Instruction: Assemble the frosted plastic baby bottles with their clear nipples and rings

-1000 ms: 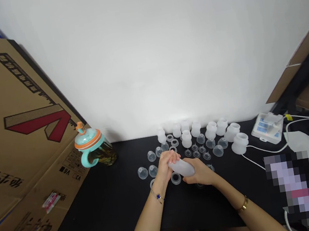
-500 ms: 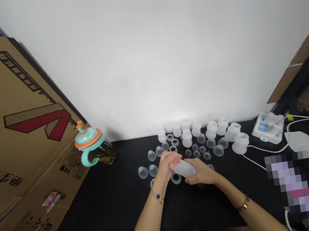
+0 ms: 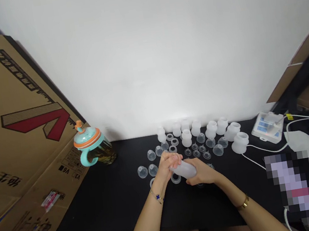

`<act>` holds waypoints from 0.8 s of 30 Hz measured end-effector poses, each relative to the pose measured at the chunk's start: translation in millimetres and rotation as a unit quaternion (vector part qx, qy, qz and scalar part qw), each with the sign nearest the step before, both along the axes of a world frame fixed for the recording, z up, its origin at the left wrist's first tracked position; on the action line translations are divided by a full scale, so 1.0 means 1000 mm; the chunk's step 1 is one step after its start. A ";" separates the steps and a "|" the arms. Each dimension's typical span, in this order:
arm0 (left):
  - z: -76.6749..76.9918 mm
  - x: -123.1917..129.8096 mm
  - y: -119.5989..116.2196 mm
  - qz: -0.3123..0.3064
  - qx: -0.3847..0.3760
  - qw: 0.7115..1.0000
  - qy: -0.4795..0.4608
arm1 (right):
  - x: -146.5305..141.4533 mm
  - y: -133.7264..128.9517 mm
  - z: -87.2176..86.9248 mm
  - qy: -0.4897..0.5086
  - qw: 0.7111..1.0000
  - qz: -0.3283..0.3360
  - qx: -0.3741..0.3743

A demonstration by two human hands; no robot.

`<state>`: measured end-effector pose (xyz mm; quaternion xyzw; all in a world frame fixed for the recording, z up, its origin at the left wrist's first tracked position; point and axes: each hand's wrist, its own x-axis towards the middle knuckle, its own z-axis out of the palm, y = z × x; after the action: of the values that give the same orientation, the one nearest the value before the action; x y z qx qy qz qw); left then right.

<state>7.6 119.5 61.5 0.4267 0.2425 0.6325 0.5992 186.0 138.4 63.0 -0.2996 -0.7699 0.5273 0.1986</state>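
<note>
A translucent white bottle [image 3: 185, 169] lies tilted on its side between my hands, above the black table. My left hand [image 3: 168, 164] is closed around its upper-left end, hiding that end. Around the other end curl the fingers and thumb of my right hand [image 3: 201, 171]. Just under the bottle is a pale ring [image 3: 176, 178], and another ring [image 3: 152, 182] is partly hidden by my left wrist. Clear domed caps [image 3: 153, 170] sit left of my left hand. Beyond my hands lie several small clear discs with stems [image 3: 196, 153].
Several white bottles [image 3: 211, 130] stand at the back by the wall. More clear domes [image 3: 218, 150] lie before them. At left are a lidded mug [image 3: 89, 145] and a large cardboard box [image 3: 25, 151]. A power strip [image 3: 268, 127] with white cables [image 3: 274, 151] is at right.
Both hands keep their hold on the bottle, nearly in the same place. The view has shifted very slightly; the things on the table stay put.
</note>
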 end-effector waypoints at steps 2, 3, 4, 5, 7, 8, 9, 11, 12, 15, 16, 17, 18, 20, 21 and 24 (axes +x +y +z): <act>0.000 0.000 0.000 0.001 -0.005 1.000 0.008 | 0.000 0.000 0.001 -0.006 1.000 -0.001 -0.006; 0.000 0.000 -0.001 0.003 -0.007 1.000 0.012 | 0.000 0.000 0.002 -0.009 1.000 -0.001 -0.010; 0.001 0.000 -0.001 0.003 -0.007 1.000 0.015 | 0.000 -0.001 0.003 -0.012 1.000 0.001 -0.013; 0.001 0.000 -0.001 0.000 -0.006 1.000 0.017 | 0.000 -0.001 0.004 -0.013 1.000 0.003 -0.015; 0.001 -0.001 -0.002 -0.012 0.007 1.000 0.014 | 0.000 -0.001 0.005 -0.010 1.000 0.009 -0.016; 0.001 -0.001 -0.002 -0.018 0.016 1.000 0.009 | 0.000 -0.001 0.005 -0.008 1.000 0.012 -0.017; 0.001 -0.001 -0.002 -0.024 0.026 0.999 0.005 | 0.000 -0.001 0.005 -0.006 1.000 0.017 -0.019; 0.001 -0.001 -0.003 -0.032 0.042 0.999 -0.001 | 0.000 -0.001 0.005 -0.003 0.999 0.023 -0.022; 0.001 -0.001 -0.003 -0.035 0.047 0.998 -0.003 | 0.000 -0.001 0.004 -0.002 0.999 0.026 -0.023; 0.001 0.000 -0.003 -0.040 0.046 0.998 -0.012 | 0.000 -0.001 0.002 -0.003 0.999 0.023 -0.024; 0.002 0.000 -0.002 -0.037 0.041 0.998 -0.016 | -0.001 -0.001 0.001 -0.003 0.999 0.020 -0.027; 0.002 0.001 -0.002 -0.033 0.036 0.999 -0.020 | -0.001 -0.001 0.000 -0.002 0.999 0.016 -0.031; 0.003 0.001 -0.002 -0.026 0.031 0.999 -0.025 | -0.002 -0.001 -0.002 0.000 0.999 0.010 -0.035; 0.005 0.002 -0.001 -0.007 0.020 0.999 -0.034 | -0.005 -0.002 -0.004 0.006 0.999 0.001 -0.043; 0.007 0.003 -0.001 0.003 0.012 0.999 -0.039 | -0.006 -0.002 -0.004 0.008 0.999 -0.005 -0.045; 0.013 0.004 -0.001 0.031 -0.031 0.997 -0.067 | -0.008 -0.003 -0.005 0.015 0.999 -0.022 -0.039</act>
<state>12.1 118.7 74.0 0.3570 0.2348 0.6697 0.6074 177.6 135.4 58.2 -0.3160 -0.7387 0.5572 0.2098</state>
